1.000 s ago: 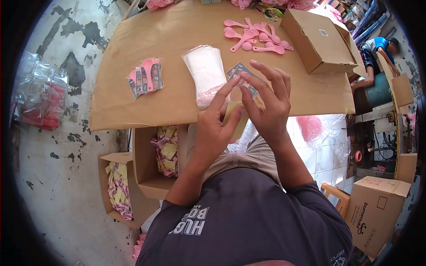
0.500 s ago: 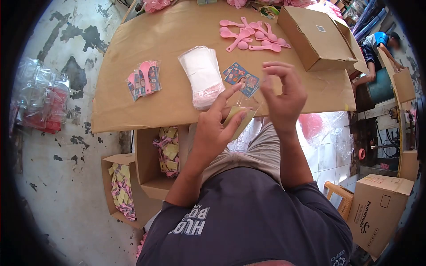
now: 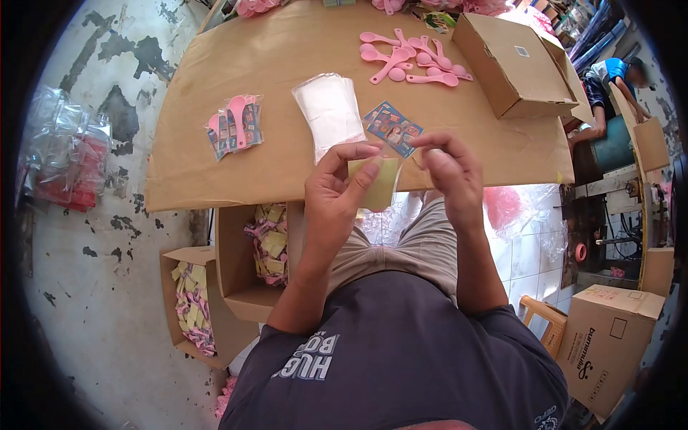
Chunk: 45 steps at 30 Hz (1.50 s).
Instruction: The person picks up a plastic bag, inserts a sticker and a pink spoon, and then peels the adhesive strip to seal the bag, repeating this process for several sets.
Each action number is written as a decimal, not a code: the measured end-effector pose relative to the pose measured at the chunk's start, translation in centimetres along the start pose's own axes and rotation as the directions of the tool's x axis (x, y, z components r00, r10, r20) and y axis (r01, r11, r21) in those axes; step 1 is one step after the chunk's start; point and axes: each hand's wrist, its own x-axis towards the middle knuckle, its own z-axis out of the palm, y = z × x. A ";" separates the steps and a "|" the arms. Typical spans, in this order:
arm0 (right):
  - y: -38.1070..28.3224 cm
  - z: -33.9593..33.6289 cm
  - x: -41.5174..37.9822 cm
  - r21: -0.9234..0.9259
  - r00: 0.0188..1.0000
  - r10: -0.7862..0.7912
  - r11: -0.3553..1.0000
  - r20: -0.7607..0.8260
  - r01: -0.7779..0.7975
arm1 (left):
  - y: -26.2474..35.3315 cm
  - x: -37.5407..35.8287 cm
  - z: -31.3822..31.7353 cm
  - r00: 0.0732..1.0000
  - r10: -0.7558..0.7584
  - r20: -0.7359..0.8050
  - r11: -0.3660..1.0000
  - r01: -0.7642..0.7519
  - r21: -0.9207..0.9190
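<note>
In front of my body, at the table's near edge, my left hand (image 3: 344,175) pinches a pale yellow card (image 3: 378,188) in a clear plastic sleeve between thumb and fingers. Just right of it, apart from the card, hovers my right hand (image 3: 456,172), its fingers bent and thumb and index finger separated, with nothing visible in them. Blue printed cards (image 3: 394,129) lie on the table beyond my hands. Left of them is a stack of clear plastic sleeves (image 3: 330,107), its near end partly hidden by my left hand. Farther left, packed sets (image 3: 235,129) hold pink spoons with blue cards.
Loose pink spoons (image 3: 412,59) lie at the back beside a cardboard box (image 3: 512,64). Below the table's left side, two open boxes hold packed pieces (image 3: 271,244) and more packed pieces (image 3: 193,308). A person (image 3: 609,86) sits at far right, near a closed carton (image 3: 609,351).
My right hand has moved lower, and its thumb and index finger no longer form a ring. The yellow card in my left hand has turned flatter toward the camera.
</note>
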 end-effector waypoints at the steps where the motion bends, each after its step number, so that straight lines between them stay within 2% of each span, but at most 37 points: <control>1: 0.4 1.1 0.0 -0.094 0.999 -0.015 0.995 0.032 0.018 | 0.5 -0.1 0.1 1.000 0.000 -0.001 1.000 0.000 0.000; 2: 0.6 1.6 0.0 -0.186 0.997 -0.028 0.982 0.065 0.040 | 1.5 -0.3 0.3 0.995 -0.103 -0.005 0.993 0.102 -0.066; 3: 0.7 1.7 0.0 -0.186 0.997 -0.029 0.982 0.066 0.041 | 2.0 -0.4 0.3 0.979 -0.205 -0.002 0.970 0.202 -0.132; 5: 0.8 1.7 0.2 -0.135 0.986 0.098 0.988 0.134 -0.080 | 2.1 -0.4 -0.1 0.978 -0.208 -0.006 0.972 0.206 -0.112; 6: 0.9 1.6 0.4 -0.136 0.986 0.097 0.988 0.138 -0.078 | 2.2 -0.5 -0.3 0.977 -0.213 -0.010 0.973 0.211 -0.091; 12: 0.5 1.6 0.6 -0.128 0.991 0.072 0.990 0.109 -0.057 | 2.5 -0.6 -1.2 0.976 -0.216 0.020 0.975 0.217 -0.043; 13: 0.5 1.6 0.6 -0.073 0.991 0.041 0.997 0.124 -0.032 | 2.7 -0.6 -1.1 0.976 -0.217 0.021 0.975 0.218 -0.043; 17: 0.6 1.1 0.4 0.022 0.986 -0.046 0.999 0.160 0.043 | 3.0 -0.9 -0.8 0.990 -0.137 0.026 0.990 0.138 -0.028; 22: 0.1 0.3 0.4 -0.017 0.975 -0.092 0.995 0.201 0.097 | 2.5 -1.0 -0.8 0.998 -0.054 0.034 0.998 0.053 0.026; 24: -0.1 -0.1 0.5 -0.051 0.968 -0.123 0.989 0.219 0.137 | 2.5 -0.9 -0.4 0.996 -0.086 0.026 0.990 0.088 -0.114; 27: -0.6 -0.5 0.6 -0.086 0.950 -0.176 0.975 0.258 0.204 | 2.0 -0.7 -0.5 0.997 -0.067 0.045 0.973 0.076 -0.217; 28: -1.0 -0.1 0.5 -0.103 0.966 -0.125 0.983 0.225 0.151 | 1.8 -0.8 -0.6 0.997 -0.069 0.046 0.974 0.077 -0.215; 30: -0.9 -0.1 0.2 -0.115 0.979 -0.073 0.989 0.192 0.096 | 1.6 -1.2 -0.6 0.994 -0.084 0.069 0.996 0.084 0.016; 32: -0.2 -0.2 0.1 -0.212 0.986 0.046 0.977 0.162 -0.010 | 1.8 -1.0 0.2 0.993 -0.107 0.048 0.994 0.108 -0.034; 33: 0.0 0.1 0.1 -0.209 0.985 0.046 0.978 0.167 -0.010 | 2.1 -0.8 0.6 0.991 -0.129 0.030 0.988 0.131 -0.087; 34: 0.1 0.6 0.2 -0.089 0.991 -0.032 0.995 0.133 0.045 | 2.8 -0.6 0.9 0.992 -0.128 0.025 0.988 0.129 -0.085; 35: 0.2 1.0 0.2 0.030 0.991 -0.105 0.994 0.088 0.103 | 3.6 -0.4 1.3 0.980 -0.187 0.068 0.972 0.195 -0.131; 36: 0.3 1.0 0.3 0.033 0.990 -0.102 0.994 0.095 0.100 | 4.1 -0.4 1.3 0.963 -0.244 0.113 0.949 0.261 -0.176; 37: 0.5 1.0 0.3 0.036 0.986 -0.151 0.988 0.069 0.149 | 3.5 -0.5 0.7 0.964 -0.244 0.105 0.950 0.259 -0.175; 39: 0.6 1.1 0.3 0.042 0.979 -0.198 0.980 0.053 0.196 | 1.8 -0.8 -1.2 0.943 -0.207 0.260 0.978 0.208 0.023; 41: 0.7 1.3 0.0 -0.168 0.975 -0.205 0.962 0.085 0.217 | 2.5 -0.9 -1.9 0.960 -0.184 0.211 0.983 0.178 0.046; 42: 0.8 1.5 0.0 -0.166 0.975 -0.204 0.962 0.092 0.217 | 2.8 -0.9 -2.2 0.972 -0.160 0.171 0.986 0.151 0.069; 43: 1.0 1.6 0.0 -0.324 0.980 -0.168 0.926 0.109 0.195 | 2.9 -0.8 -2.8 0.974 -0.157 0.165 0.987 0.148 0.068; 44: 1.2 1.6 0.0 -0.474 0.984 -0.133 0.863 0.120 0.174 | 3.1 -0.5 -3.6 0.994 -0.086 0.069 0.994 0.081 0.068; 45: 1.4 1.6 -0.1 -0.474 0.983 -0.132 0.863 0.128 0.177 | 3.3 -0.1 -4.4 0.999 -0.014 -0.028 0.997 0.016 0.074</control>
